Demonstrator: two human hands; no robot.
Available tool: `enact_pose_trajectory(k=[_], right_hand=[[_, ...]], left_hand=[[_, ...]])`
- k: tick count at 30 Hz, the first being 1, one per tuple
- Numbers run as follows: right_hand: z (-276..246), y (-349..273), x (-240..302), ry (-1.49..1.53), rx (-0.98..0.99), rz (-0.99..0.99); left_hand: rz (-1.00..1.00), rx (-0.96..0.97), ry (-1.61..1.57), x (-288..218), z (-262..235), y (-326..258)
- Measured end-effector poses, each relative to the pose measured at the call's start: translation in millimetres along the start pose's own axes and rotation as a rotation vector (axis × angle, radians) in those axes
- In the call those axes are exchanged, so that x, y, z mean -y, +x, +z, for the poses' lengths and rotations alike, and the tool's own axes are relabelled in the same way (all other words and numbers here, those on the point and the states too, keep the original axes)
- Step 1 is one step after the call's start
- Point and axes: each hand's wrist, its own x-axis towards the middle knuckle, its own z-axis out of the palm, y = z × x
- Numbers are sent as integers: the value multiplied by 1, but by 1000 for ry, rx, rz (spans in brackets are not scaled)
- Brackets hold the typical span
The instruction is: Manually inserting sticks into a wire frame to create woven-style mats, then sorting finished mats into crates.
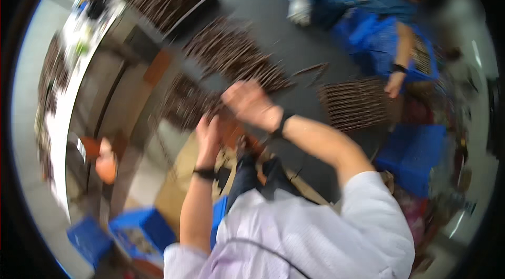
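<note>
My left hand (209,138) is raised, its fingers closed at the near end of a blurred bundle of dark brown sticks (184,101). The bundle lies out past the left edge of the dark grey table (279,21). My right hand (251,103) reaches across to the left, palm down, close to the same bundle; motion smears its fingers. Just beyond the hands, a long loose pile of dark brown sticks (231,50) lies on the table. To the right of my right forearm sits a neater, ridged stack of brown sticks (353,103).
A tray of brown sticks (192,13) stands at the far left. A co-worker's gloved hand (300,10) and bare hand (393,84) are across the table. Blue bins stand at right (413,155) and lower left (144,231). An orange object (107,168) is at left.
</note>
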Motion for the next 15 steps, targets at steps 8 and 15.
enact_pose_trajectory(k=[8, 15], right_hand=[[28, 2, 18, -114, -429, 153], [40, -3, 18, 24, -284, -14]], left_hand=[[-71, -9, -177, -18, 33, -35], [-62, -21, -165, 4, 19, -46]])
